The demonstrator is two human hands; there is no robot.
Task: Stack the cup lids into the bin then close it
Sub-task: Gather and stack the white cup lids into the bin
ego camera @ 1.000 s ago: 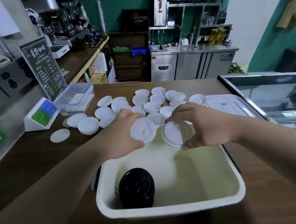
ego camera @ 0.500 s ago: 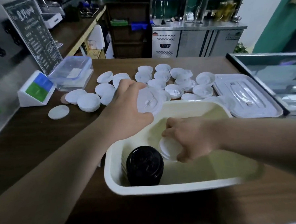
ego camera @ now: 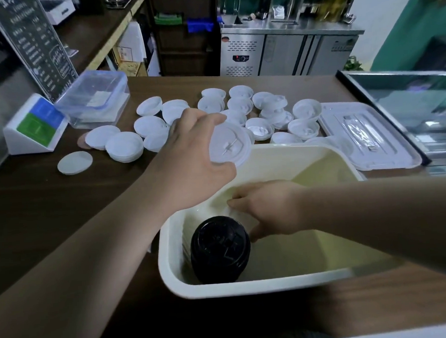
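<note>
The left hand grips one white lid over the bin on the table. The right hand is down inside the bin, fingers bent, beside one black lid stack. I cannot tell if it holds anything. About twenty loose lids lie on the table behind the bin.

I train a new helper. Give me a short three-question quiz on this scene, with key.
1. True or false: the flat cover lies on the counter beside the bin.
2. Where is the right hand? A inside the bin; B on the cover; C under the counter.
3. Fill in: the lid that the left hand holds is ___ in colour.
Key: 1 true; 2 A; 3 white.
</note>
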